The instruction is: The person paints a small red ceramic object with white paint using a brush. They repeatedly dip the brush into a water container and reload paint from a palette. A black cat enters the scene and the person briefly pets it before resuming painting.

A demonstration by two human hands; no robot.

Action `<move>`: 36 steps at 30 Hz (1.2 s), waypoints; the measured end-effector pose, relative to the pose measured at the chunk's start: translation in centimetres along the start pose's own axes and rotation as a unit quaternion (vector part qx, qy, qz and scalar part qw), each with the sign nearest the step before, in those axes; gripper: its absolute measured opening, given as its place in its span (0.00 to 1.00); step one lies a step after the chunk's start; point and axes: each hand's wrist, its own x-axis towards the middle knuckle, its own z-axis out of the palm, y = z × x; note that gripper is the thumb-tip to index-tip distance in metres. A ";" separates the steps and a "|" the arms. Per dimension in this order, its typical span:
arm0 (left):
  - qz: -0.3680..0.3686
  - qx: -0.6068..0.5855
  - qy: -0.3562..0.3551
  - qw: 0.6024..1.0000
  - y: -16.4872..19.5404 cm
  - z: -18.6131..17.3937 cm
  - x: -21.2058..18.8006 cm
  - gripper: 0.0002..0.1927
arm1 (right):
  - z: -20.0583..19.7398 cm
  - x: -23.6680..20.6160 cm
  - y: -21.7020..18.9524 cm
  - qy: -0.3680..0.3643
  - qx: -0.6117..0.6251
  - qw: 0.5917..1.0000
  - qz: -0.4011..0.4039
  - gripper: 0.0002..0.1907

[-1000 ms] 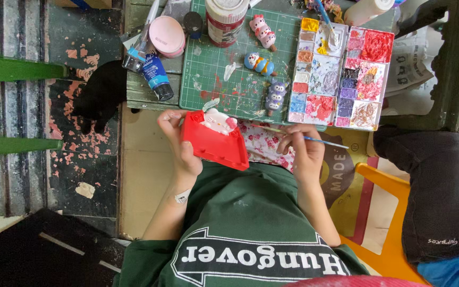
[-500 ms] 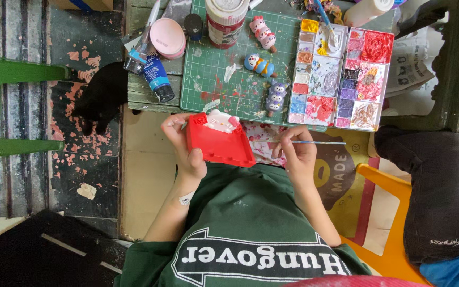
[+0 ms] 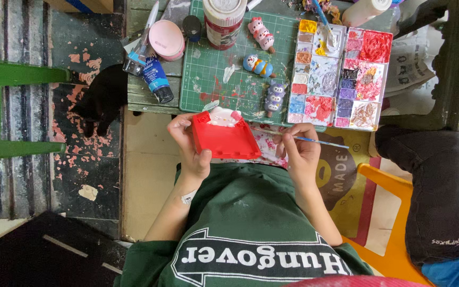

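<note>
While the left hand (image 3: 189, 146) wraps its fingers round the left edge of a red painted figure (image 3: 223, 138), a boxy piece with a small white cat-like head at its far end, the right hand (image 3: 299, 154) pinches a thin blue-handled brush (image 3: 306, 140), its handle pointing right and its tip aimed left toward the figure's right side. Both hands are closed on what they hold, and the piece is raised above the lap, just near of the tabletop's front edge (image 3: 150, 108).

On the far side lies a green cutting mat (image 3: 213, 74) smeared with paint. It carries three small painted figurines: a pink one (image 3: 261, 33), a blue and orange one (image 3: 257, 65), and a purple one (image 3: 274, 95). Right of the mat sits a paint palette (image 3: 338, 74) with many wells, red being the fullest. A white jar (image 3: 224, 21) stands at the mat's far edge; a pink round case (image 3: 167, 39) and a blue paint tube (image 3: 156, 79) lie to its left.

Judged from the pose, the step in hand is detail painting on the figure, with the brush about to meet its surface. The next stroke calls for a steady left grip, a slight turn of the piece toward the brush, and a light touch so that colour stays off the white head. Whether the brush tip is loaded cannot be told.
</note>
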 end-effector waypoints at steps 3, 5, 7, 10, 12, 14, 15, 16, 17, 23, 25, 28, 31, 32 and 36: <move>0.000 -0.023 -0.003 1.000 0.0 0.2 0.1 0.44 | 0.2 -0.2 0.1 -0.004 0.001 1.000 -0.019 0.05; 0.001 -0.016 -0.007 1.000 0.1 0.3 0.0 0.44 | 0.2 -0.3 0.1 0.000 0.006 0.999 -0.043 0.06; 0.006 -0.015 -0.010 1.000 0.1 0.3 0.1 0.45 | 0.2 -0.4 0.1 -0.009 0.011 0.999 -0.047 0.07; 0.014 -0.008 -0.010 1.000 0.3 0.4 0.1 0.44 | 0.4 -0.6 0.1 -0.019 0.015 0.999 -0.044 0.07; 0.017 -0.004 -0.010 1.000 0.4 0.4 0.2 0.44 | 0.7 -0.7 0.3 -0.022 0.006 0.999 -0.038 0.07; 0.020 -0.002 -0.011 1.000 0.4 0.5 0.2 0.44 | 1.0 -0.8 0.4 -0.024 -0.013 0.999 -0.028 0.08; 0.020 -0.001 -0.012 1.000 0.5 0.5 0.3 0.44 | 1.0 -0.7 0.4 -0.025 -0.011 0.999 -0.028 0.08; 0.020 0.000 -0.013 1.000 0.5 0.5 0.3 0.44 | 1.1 -0.7 0.5 -0.025 -0.009 0.999 -0.029 0.08; 0.020 0.001 -0.014 1.000 0.5 0.5 0.3 0.43 | 1.1 -0.7 0.5 -0.026 -0.007 0.999 -0.029 0.08; 0.023 -0.008 -0.008 1.000 0.1 0.5 0.0 0.43 | 0.6 -0.2 0.2 0.013 -0.011 0.999 -0.027 0.06; 0.013 -0.013 -0.001 1.000 -0.2 0.4 -0.1 0.44 | 0.2 0.1 0.0 0.022 -0.008 0.999 -0.038 0.05; -0.002 -0.012 0.014 1.000 -0.9 0.2 -0.3 0.41 | -0.3 0.5 -0.3 0.034 0.000 0.998 -0.045 0.04; -0.040 -0.052 0.029 0.997 -1.6 -0.1 -0.4 0.38 | -0.4 0.6 -0.5 0.037 0.034 0.998 -0.049 0.02; -0.057 -0.072 0.034 0.995 -1.8 -0.2 -0.3 0.38 | -0.4 0.6 -0.5 0.036 0.049 0.997 -0.050 0.02; -0.200 -0.341 0.053 0.917 -1.7 -0.5 0.6 0.40 | -0.3 0.6 -0.6 0.078 0.131 0.987 -0.052 0.04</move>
